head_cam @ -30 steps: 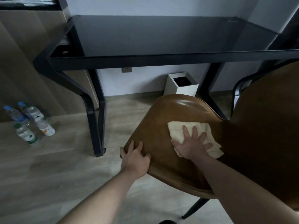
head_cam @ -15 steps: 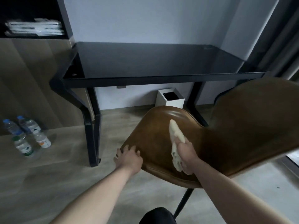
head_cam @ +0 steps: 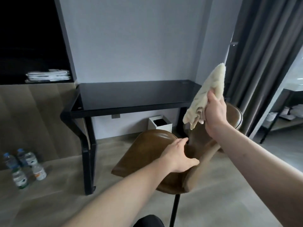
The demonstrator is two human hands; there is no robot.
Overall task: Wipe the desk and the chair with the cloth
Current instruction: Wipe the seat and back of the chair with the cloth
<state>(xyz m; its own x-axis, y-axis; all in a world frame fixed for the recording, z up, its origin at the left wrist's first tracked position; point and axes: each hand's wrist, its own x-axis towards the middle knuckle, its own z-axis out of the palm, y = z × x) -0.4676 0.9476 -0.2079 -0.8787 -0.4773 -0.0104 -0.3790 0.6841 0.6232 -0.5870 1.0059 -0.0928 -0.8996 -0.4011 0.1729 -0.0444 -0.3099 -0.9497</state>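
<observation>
Cloth now aloft — bottles floor-left

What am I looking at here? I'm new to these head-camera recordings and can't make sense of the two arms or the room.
There is no machine: the picture comes from a wide-angle camera worn on a person's head, looking forward and down, so the two bare arms reaching in from below are the wearer's own. The right hand grips a cream cloth lifted in the air, clear of everything. The left hand rests on the seat of a brown chair, fingers loosely spread. Behind stands a black desk with a glossy top; I see nothing lying on it. Under it sits a white bin. Some water bottles stand on the floor at the left, and folded white items lie on a dark shelf.
</observation>
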